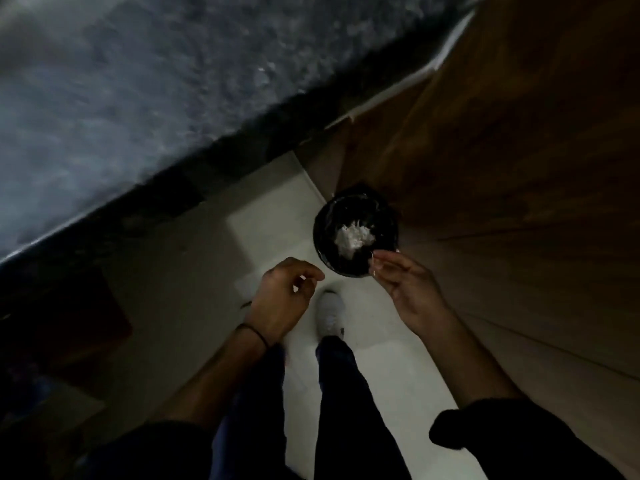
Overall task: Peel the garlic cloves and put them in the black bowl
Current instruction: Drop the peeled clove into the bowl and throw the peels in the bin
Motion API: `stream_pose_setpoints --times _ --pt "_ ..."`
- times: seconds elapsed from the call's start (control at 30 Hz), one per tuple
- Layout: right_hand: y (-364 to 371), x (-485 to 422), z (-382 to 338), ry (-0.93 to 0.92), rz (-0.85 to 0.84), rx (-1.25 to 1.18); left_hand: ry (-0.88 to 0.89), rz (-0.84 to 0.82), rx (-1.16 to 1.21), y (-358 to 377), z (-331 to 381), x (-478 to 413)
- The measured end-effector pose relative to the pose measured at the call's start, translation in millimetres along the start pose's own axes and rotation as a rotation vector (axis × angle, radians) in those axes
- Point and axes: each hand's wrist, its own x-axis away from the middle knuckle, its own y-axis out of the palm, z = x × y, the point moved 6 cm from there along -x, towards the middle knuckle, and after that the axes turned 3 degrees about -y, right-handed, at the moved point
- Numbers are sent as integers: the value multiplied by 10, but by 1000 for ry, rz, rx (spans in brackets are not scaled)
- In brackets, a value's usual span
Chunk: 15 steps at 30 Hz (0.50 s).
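We look down in dim light at a person standing on a pale floor (270,216). At 12 o'clock from the hands stands a round black bin (320,233) with a white heap (349,237) inside, likely peel. It looks like a lined bin rather than the bowl. The right hand (405,285), at 3 o'clock, pinches a thin pale scrap (373,263) just over the bin's near rim. The left hand (287,292), at 9 o'clock, has curled fingers, and we cannot tell whether it holds anything. No clove or bowl shows plainly.

We judge the risks as follows. The scrap is light and sits at the rim, so it may drift onto the floor or the shoe (330,313). Any clove hidden in the left hand could also drop into the bin.

Room is tight. The desk (104,98) edge runs at 10 o'clock and a wooden cabinet (502,133) stands at 2 o'clock, with only a narrow strip of floor between.
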Motion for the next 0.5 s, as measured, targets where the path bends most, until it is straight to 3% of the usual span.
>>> stream_pose_setpoints --times 0.13,0.3,0.5 --pt "-370 -688 331 -25 93 9 -14 -128 -16 607 -450 -705" --pt "-634 -1708 810 -89 184 106 -47 -176 -47 1245 -1115 -1604" --pt "-743 -2892 1336 -197 119 274 -40 -177 -92 1769 -1780 -2411"
